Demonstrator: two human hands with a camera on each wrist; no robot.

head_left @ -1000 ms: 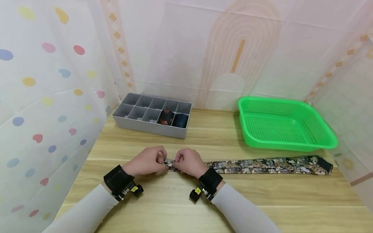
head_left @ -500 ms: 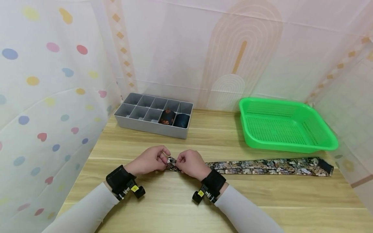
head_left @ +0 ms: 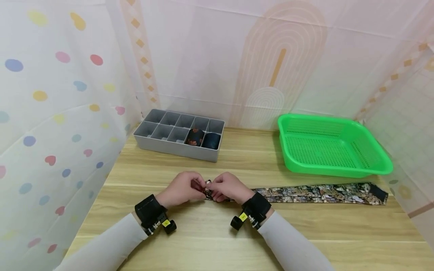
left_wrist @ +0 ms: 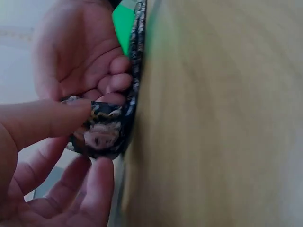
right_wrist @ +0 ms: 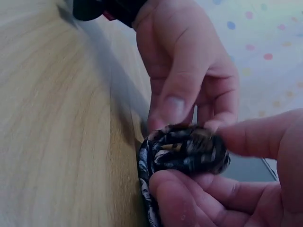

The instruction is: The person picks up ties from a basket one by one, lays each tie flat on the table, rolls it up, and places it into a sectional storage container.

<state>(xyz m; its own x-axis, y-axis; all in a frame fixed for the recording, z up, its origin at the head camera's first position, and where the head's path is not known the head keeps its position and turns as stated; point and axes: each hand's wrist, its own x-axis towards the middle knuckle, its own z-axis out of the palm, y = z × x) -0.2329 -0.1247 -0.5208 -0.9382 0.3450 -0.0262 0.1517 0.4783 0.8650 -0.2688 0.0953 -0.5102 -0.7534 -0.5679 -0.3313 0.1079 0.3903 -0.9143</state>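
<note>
The left hand (head_left: 183,188) pinched the coiled end (right_wrist: 203,153) of the patterned tie (head_left: 318,193) on one side, and the right hand (head_left: 234,188) pinched it on the other; exact finger placement was hard to judge in the blurred wrist views. Rolling seemed the step in hand, the next move calling for a snug, even turn along the tail, which lay rightward over the wood-grain table (head_left: 190,244). Dotted cloth (head_left: 68,124) hung at left, then came a grey divided box (head_left: 174,148) (two dark rolls (head_left: 194,137) inside), pale arch-printed cloth (head_left: 203,56) behind, and a green basket (head_left: 339,171).
</note>
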